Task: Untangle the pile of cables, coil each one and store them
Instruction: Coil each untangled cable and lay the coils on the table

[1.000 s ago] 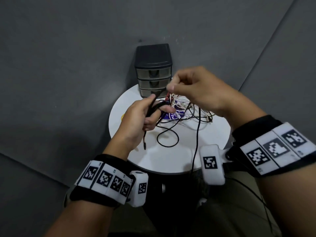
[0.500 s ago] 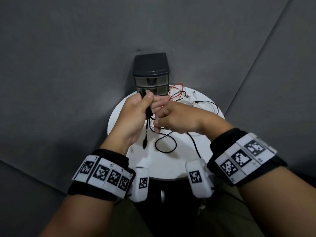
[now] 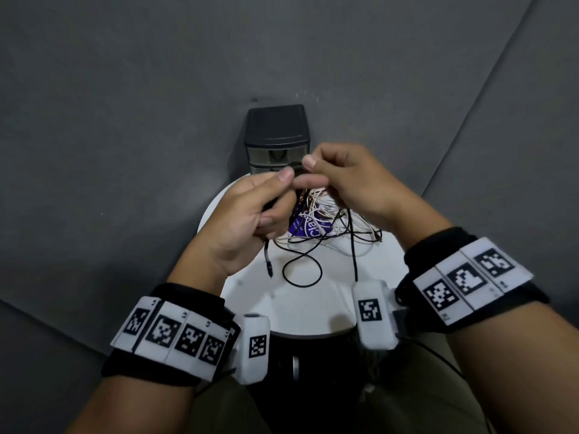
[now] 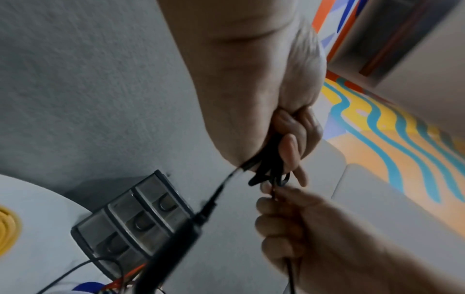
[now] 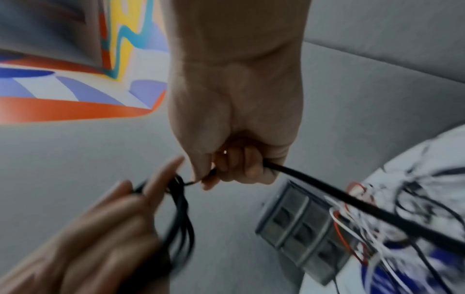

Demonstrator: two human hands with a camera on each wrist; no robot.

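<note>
Round white counter against grey wall. Dark drawer unit at far edge, three drawers, all shut. Tangle of cables just in front of it, white, black and red strands, over blue printed card. One black loop spreads toward near edge. Yellow coil on counter's left side, well apart from drawers.
</note>
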